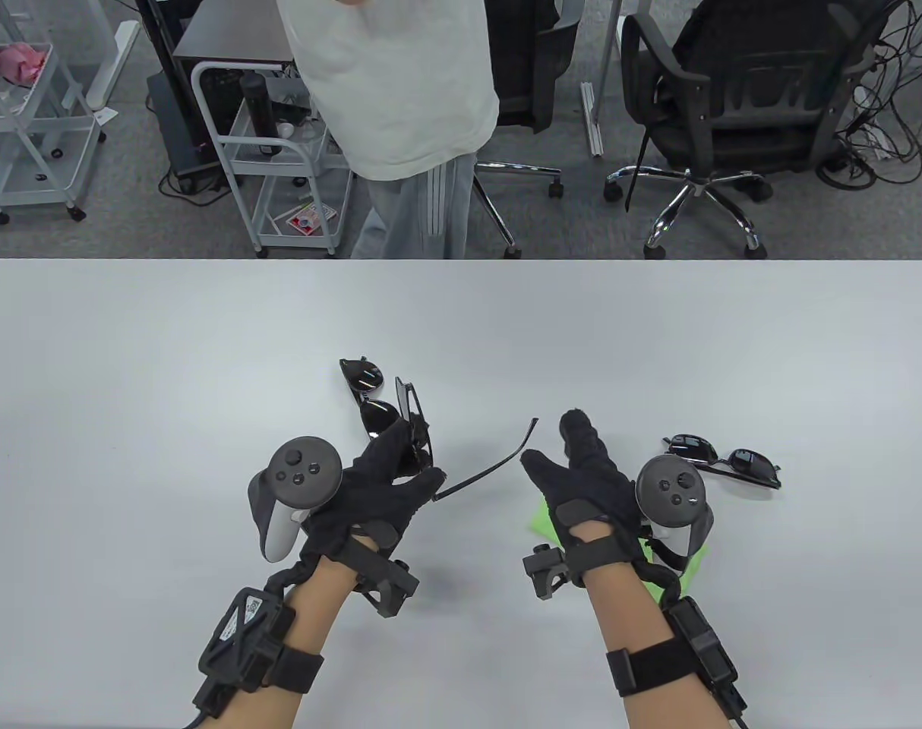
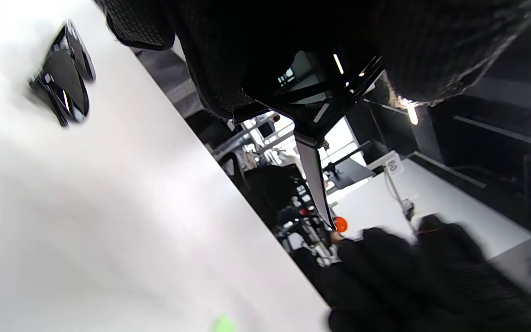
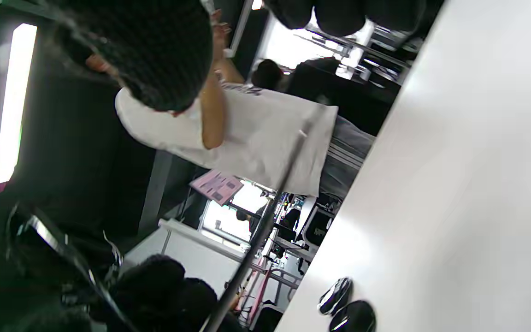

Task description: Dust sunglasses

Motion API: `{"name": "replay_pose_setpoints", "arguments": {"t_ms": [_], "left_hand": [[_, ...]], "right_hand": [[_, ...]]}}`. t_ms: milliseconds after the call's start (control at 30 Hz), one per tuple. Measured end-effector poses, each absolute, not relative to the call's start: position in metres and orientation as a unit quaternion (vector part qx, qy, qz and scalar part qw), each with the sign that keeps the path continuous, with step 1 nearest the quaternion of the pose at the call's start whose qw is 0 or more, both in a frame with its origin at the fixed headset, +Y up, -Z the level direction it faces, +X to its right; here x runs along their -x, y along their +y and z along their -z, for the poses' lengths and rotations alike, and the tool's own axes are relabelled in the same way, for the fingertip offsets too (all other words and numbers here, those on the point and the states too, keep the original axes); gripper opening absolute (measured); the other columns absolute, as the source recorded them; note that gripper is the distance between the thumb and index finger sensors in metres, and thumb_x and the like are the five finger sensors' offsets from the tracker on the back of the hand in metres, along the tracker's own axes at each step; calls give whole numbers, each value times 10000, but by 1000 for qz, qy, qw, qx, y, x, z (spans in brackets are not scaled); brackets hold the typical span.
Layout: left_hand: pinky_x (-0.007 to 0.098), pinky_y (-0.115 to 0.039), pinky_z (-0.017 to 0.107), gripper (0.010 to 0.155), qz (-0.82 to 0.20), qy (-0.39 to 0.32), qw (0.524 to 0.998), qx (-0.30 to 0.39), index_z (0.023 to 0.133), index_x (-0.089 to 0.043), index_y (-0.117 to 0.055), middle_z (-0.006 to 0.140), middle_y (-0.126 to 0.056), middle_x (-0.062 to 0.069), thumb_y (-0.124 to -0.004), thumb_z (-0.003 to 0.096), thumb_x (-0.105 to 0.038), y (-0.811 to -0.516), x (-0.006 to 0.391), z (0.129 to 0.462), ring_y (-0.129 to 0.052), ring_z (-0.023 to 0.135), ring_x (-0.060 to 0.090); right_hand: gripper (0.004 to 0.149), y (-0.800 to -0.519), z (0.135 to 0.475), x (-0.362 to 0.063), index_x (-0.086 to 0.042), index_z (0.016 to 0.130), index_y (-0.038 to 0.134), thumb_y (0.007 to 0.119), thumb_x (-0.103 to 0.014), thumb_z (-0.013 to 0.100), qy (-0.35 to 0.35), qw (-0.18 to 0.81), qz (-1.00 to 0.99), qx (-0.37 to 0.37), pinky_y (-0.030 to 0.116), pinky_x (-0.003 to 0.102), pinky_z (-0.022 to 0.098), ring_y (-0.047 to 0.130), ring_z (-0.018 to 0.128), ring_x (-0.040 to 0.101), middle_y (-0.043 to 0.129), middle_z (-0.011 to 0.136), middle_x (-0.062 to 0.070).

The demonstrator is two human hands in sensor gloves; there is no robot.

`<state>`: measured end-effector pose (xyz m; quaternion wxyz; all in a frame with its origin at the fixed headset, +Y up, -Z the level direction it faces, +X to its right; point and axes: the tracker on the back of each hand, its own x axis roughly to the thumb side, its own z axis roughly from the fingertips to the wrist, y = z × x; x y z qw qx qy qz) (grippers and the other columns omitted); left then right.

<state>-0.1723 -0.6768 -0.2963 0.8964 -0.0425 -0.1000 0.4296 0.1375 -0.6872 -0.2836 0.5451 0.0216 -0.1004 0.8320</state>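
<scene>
Three pairs of dark sunglasses show on the white bench [image 1: 127, 364]. One pair [image 1: 417, 434] is in the left hand [image 1: 374, 497], lifted off the surface near the middle, its fingers [image 1: 423, 482] closed around the frame with one temple arm [image 1: 487, 472] sticking out to the right toward the other hand. In the left wrist view the gloved fingers [image 2: 210, 64] wrap over the frame [image 2: 311, 103] and the arm points downward. A second pair [image 1: 370, 395] lies on the bench just beyond the left hand, lenses dark and glossy. A third pair [image 1: 723, 459] lies at the right, just past the right hand's tracker [image 1: 672, 490]. The right hand [image 1: 586, 482] hovers near the tip of the outstretched arm without touching it, its fingers [image 1: 579, 433] extended and loosely spread, gripping nothing. A bright green cloth [image 1: 541, 524] lies flat on the bench under the right hand and wrist, partly hidden. Beyond the far edge stand a person in a white shirt [image 1: 389, 83], office chairs and a wire cart [image 1: 279, 159].
</scene>
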Motion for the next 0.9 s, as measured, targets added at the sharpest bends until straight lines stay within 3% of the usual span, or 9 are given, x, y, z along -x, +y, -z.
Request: {"name": "replay_pose_setpoints", "arguments": {"t_ms": [167, 367, 567, 900], "left_hand": [[476, -663, 755, 797, -318, -140, 937, 24, 1041, -399, -589, 1057, -712, -90, -803, 326, -676, -672, 161, 293, -970, 877, 151], [504, -633, 765, 783, -265, -198, 942, 63, 1028, -415, -628, 1051, -741, -100, -818, 313, -670, -679, 141, 288, -985, 880, 148], [511, -627, 766, 772, -236, -212, 947, 57, 1023, -419, -638, 1050, -746, -102, -818, 314, -669, -679, 132, 284, -990, 885, 146], [523, -625, 762, 755, -195, -206, 958, 32, 1020, -413, -653, 1044, -758, -87, -812, 328, -669, -672, 136, 283, -997, 867, 161]], "right_hand": [[654, -672, 279, -107, -103, 980, 723, 866, -440, 438, -105, 464, -866, -155, 465, 732, 617, 643, 931, 537, 641, 1061, 222], [476, -671, 275, -83, -121, 852, 871, 835, -378, 453, -87, 412, -885, -200, 444, 750, 614, 632, 941, 542, 712, 1035, 204], [424, -676, 279, -92, -104, 771, 919, 881, -348, 427, -72, 460, -865, -186, 433, 767, 606, 662, 945, 518, 767, 1002, 192], [423, -655, 270, -104, -106, 796, 879, 856, -316, 431, -200, 309, -916, -156, 388, 768, 599, 650, 932, 524, 732, 1010, 201]]}}
